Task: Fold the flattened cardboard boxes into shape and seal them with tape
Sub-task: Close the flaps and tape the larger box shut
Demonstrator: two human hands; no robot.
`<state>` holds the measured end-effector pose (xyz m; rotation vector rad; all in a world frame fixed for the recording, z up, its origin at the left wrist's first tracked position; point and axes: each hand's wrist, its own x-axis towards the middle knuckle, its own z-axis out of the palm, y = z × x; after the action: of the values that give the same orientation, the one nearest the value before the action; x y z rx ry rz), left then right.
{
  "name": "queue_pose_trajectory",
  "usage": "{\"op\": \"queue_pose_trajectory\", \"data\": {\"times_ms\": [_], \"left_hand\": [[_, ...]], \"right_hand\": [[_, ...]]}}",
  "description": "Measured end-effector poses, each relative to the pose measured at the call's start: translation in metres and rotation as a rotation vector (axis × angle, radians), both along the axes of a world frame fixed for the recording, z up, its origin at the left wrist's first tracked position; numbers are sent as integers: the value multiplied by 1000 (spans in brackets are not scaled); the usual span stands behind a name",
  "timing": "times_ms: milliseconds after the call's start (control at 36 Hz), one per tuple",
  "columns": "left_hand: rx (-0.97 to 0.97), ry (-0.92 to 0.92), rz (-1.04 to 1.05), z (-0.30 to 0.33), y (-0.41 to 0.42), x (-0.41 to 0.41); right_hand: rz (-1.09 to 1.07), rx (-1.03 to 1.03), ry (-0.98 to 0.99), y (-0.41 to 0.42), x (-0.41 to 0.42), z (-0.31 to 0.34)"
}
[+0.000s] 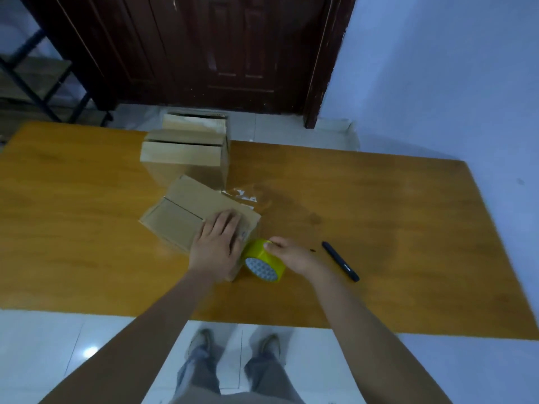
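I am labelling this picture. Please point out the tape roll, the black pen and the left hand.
tape roll (264, 259), head view, yellow outer band
black pen (340, 260), head view, mid barrel
left hand (217, 243), head view, back of hand

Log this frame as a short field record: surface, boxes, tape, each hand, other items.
surface: wooden table
near box: under left hand
far boxes: stacked at the table's far edge
tape roll: yellow, beside near box
left hand: flat on near box
right hand: fingers on tape roll
other: black pen, right of tape roll

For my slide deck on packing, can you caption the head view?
Left hand presses a cardboard box flat-palmed while right hand grips yellow tape roll.
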<state>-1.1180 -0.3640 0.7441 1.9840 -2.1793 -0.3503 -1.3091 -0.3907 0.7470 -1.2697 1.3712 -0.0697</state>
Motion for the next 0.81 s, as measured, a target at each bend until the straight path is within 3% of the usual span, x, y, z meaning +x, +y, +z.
{"op": "queue_pose_trajectory", "data": {"times_ms": [83,167,333,417,611,806], "left_hand": [[-3,-14,-9,-1,3,-3],[15,-30,-23,-3,2,-4],[59,-23,1,-7,0,2],[52,-15,6,-6,0,3],[53,11,-18,-3,0,-4],[67,-12,-5,-1,2,-5]], "right_hand": [[170,-29,176,5,3,-12],[183,-84,224,7,5,-19],[16,103,-87,14,-27,-21],[-13,163,-141,20,-46,-35],[-59,-108,-228,31,-51,-40],[93,-320,74,30,-47,-49]]}}
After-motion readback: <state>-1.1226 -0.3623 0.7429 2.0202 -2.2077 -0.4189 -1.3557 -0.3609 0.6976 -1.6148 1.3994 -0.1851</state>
